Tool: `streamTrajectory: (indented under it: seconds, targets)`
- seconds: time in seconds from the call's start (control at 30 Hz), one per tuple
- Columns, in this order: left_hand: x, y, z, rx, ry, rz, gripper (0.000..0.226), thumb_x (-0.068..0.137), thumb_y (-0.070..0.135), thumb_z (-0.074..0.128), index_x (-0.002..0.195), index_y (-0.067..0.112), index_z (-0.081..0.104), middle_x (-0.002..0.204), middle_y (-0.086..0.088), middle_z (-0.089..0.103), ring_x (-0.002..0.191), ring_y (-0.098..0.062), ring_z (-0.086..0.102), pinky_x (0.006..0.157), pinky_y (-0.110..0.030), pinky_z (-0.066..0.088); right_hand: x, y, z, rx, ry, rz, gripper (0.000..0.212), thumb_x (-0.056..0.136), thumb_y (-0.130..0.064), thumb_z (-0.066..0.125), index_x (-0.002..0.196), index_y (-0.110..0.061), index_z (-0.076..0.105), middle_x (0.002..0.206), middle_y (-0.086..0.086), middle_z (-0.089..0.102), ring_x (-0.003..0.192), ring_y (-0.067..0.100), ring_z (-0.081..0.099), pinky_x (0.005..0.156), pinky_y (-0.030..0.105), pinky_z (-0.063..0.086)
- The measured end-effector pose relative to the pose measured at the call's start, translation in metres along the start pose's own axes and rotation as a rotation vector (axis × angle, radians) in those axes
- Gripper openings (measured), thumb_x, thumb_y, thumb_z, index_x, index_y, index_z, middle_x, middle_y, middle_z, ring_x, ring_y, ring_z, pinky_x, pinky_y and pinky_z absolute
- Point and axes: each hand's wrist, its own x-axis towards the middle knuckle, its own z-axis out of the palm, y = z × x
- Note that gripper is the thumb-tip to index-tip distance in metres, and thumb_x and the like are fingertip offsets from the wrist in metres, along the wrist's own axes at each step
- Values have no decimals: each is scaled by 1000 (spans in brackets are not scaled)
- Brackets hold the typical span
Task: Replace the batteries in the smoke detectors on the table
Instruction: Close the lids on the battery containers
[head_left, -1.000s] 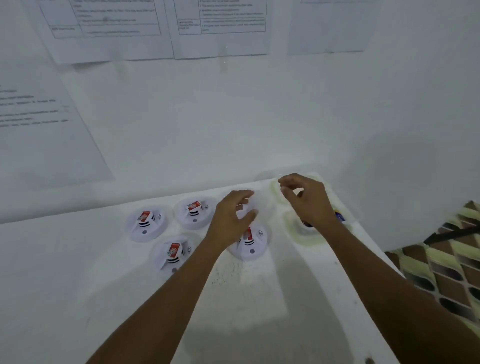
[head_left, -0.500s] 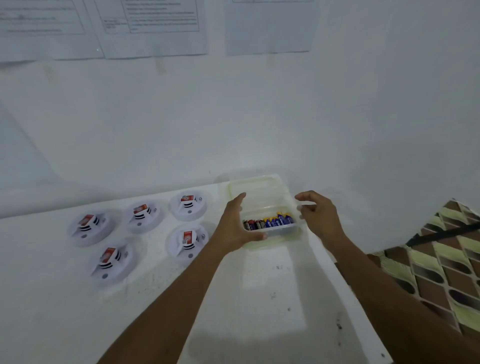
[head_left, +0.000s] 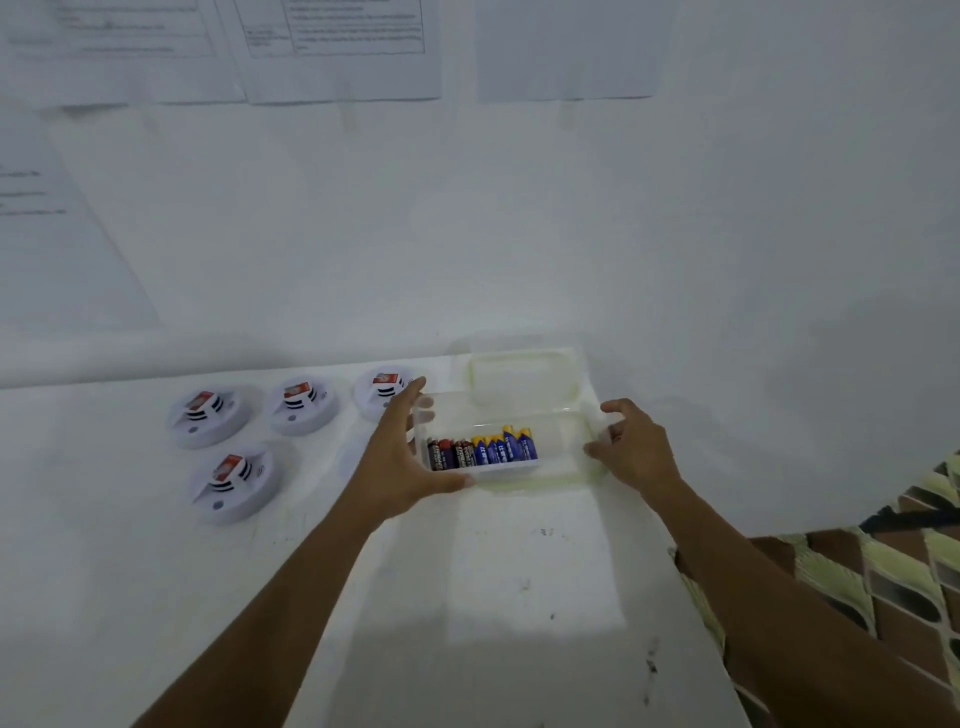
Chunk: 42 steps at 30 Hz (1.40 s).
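A clear plastic box (head_left: 566, 457) stands open on the white table (head_left: 493, 597), with a row of red-black and blue batteries (head_left: 483, 449) in its left half. My left hand (head_left: 400, 462) grips the box's left end, thumb under the front corner. My right hand (head_left: 636, 449) holds the right end with its fingertips on the wall. Several round white smoke detectors lie left of the box, each with a red-labelled battery showing: far left (head_left: 210, 415), middle (head_left: 301, 405), nearest the box (head_left: 382, 392), front (head_left: 234, 486). Another detector (head_left: 353, 457) is mostly hidden behind my left hand.
The box's lid (head_left: 522, 376) lies flat just behind the box, against the wall. Printed sheets (head_left: 337, 47) hang on the white wall. The table's right edge runs close to my right forearm, and a patterned floor (head_left: 909, 571) lies beyond it.
My hands have left the spot above the detectors and come to the box's two ends. The box now shows open with its lid behind it. My view has swung right.
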Motion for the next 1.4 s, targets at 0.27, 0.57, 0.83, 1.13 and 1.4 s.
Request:
streamTrajectory:
  seconds: [0.27,0.57,0.83,1.13,1.4]
  targets:
    - [-4,-6,7,-27,-67,-27,115,51,33,94,142,36,25,133,12,44,122,-5,48,91,-25,47,-8,-13,-81,411,224,6,54,77,2,75,126,-15,57,104,19,64,67,31,67,75,46,59]
    - [2,0,24,4,-167,-39,132,49,47,92,151,32,10,151,10,31,137,-9,32,107,-32,38,-33,-57,-112,725,359,-192,46,83,5,69,124,-9,56,95,14,60,73,26,67,69,38,60]
    - [-1,35,-10,-127,48,-41,54,87,22,70,136,19,46,94,1,74,63,-17,65,56,-27,52,-43,-68,-42,897,85,-95,44,82,10,69,121,-5,57,90,12,58,70,22,67,66,33,61]
    - [-2,37,-25,-406,172,-63,37,91,-9,49,123,9,55,92,-17,66,66,-33,69,62,-31,58,-33,-74,-34,788,-15,-157,34,80,1,75,109,-13,63,89,12,70,82,22,65,78,31,52]
    - [1,24,-20,-401,134,61,28,98,7,45,123,13,57,106,-10,63,96,-18,64,83,-26,55,-31,-49,-36,673,-89,-235,41,89,18,47,113,-11,62,103,8,74,90,18,66,78,28,52]
